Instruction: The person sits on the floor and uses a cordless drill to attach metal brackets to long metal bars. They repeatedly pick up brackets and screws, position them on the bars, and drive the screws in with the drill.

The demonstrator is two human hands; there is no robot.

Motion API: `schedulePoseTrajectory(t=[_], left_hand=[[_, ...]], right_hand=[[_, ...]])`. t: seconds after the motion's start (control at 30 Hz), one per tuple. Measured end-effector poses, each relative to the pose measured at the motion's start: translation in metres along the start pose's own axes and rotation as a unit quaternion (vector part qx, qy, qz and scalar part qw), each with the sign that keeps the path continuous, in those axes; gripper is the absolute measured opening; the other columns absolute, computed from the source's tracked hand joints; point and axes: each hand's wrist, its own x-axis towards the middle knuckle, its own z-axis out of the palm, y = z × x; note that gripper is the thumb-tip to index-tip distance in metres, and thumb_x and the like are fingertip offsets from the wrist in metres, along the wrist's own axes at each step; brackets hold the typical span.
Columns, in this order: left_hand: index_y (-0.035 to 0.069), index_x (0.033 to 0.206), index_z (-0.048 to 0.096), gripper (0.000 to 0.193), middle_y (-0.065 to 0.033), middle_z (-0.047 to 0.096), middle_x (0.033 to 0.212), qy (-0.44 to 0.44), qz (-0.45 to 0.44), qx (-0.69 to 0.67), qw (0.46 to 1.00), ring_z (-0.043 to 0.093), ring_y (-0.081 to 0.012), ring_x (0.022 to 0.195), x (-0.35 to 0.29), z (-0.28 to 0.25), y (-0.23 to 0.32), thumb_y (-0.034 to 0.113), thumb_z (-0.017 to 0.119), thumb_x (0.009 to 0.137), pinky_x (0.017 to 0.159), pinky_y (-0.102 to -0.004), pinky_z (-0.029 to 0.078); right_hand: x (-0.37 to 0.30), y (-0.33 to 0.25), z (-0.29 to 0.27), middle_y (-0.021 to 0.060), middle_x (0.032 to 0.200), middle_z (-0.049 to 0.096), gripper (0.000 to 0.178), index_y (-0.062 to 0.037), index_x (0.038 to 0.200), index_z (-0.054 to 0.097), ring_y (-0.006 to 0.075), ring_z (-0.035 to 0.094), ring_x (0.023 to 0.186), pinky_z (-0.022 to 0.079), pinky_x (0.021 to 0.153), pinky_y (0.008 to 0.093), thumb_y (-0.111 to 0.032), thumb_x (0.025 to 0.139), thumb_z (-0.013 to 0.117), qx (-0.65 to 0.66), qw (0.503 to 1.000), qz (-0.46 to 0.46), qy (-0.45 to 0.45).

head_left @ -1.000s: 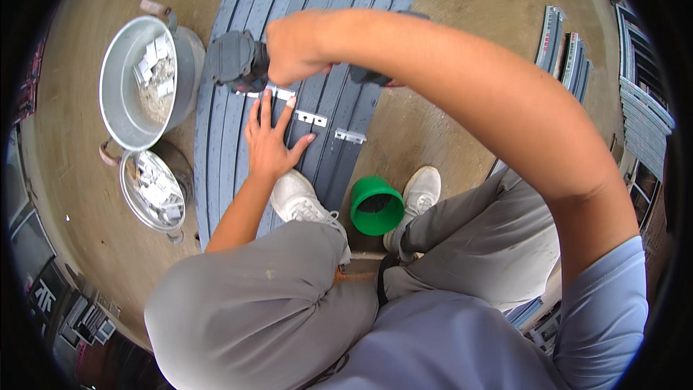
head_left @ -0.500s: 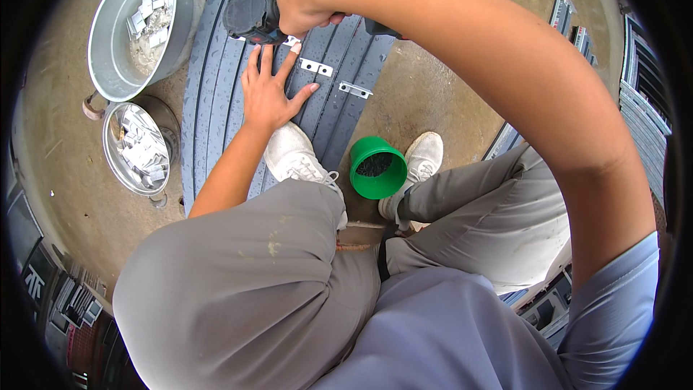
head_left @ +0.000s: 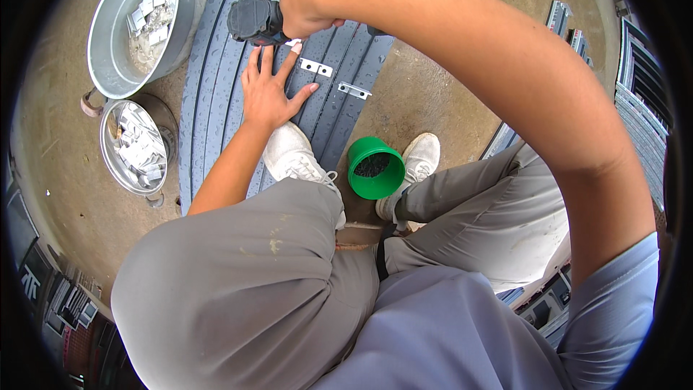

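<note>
My right hand [head_left: 307,9] is wrapped round the handle of a dark cordless drill [head_left: 254,19], held over a grey ribbed metal panel [head_left: 209,101] wet with drops. The arm arches over from the right; the drill's tip is hidden behind its body and my hand. Spread open, my left hand [head_left: 268,94] lies on the panel just below the drill. Its fingertips reach a small white bracket [head_left: 294,42], mostly covered by the drill and fingers. Two more punched white brackets, a nearer one [head_left: 354,90] and a middle one [head_left: 315,67], sit in a diagonal row across the ribs.
Between my shoes stands a green bucket [head_left: 382,186] with small dark pieces inside. Left of the panel are a large metal tub [head_left: 108,58] and a smaller pot [head_left: 106,150], both holding white brackets. My left shoe [head_left: 287,148] is on the panel. Metal profiles [head_left: 642,130] lie at right.
The drill and my right hand have shifted slightly down and right. My left hand stays in place on the panel, and the brackets lie as before.
</note>
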Motion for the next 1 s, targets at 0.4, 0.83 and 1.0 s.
schedulePoseTrajectory(t=[0.4,0.83,1.0], left_hand=[[0.033,0.154,0.050,0.076,-0.0187,0.043,0.154,-0.003,0.012,0.033,0.999,0.036,-0.0454,0.142,0.001,-0.009,0.003,0.069,0.064,0.088,0.112,-0.0520,0.036],[0.037,0.159,0.042,0.083,-0.0207,0.042,0.157,-0.073,-0.012,0.049,0.996,0.030,-0.0474,0.150,0.006,-0.017,0.008,0.073,0.063,0.087,0.121,-0.0503,0.032],[0.035,0.158,0.044,0.083,-0.0231,0.045,0.153,-0.072,-0.009,0.035,0.997,0.034,-0.0504,0.146,0.007,-0.021,0.009,0.069,0.067,0.086,0.119,-0.0517,0.034]], right_hand=[[0.035,0.000,0.009,0.0176,0.087,0.076,0.021,-0.0063,0.092,0.080,0.0326,0.076,0.083,0.059,0.074,0.0462,-0.015,0.077,0.068,-0.165,0.985,-0.037,0.019],[0.035,-0.006,0.018,0.0037,0.092,0.077,0.030,-0.0171,0.099,0.083,0.0247,0.074,0.087,0.055,0.070,0.0494,-0.007,0.071,0.079,-0.210,0.976,0.041,0.044],[0.011,-0.008,0.009,0.0020,0.100,0.079,0.029,-0.0200,0.104,0.083,0.0260,0.075,0.094,0.058,0.075,0.0511,-0.014,0.076,0.081,-0.193,0.979,0.004,0.066]])
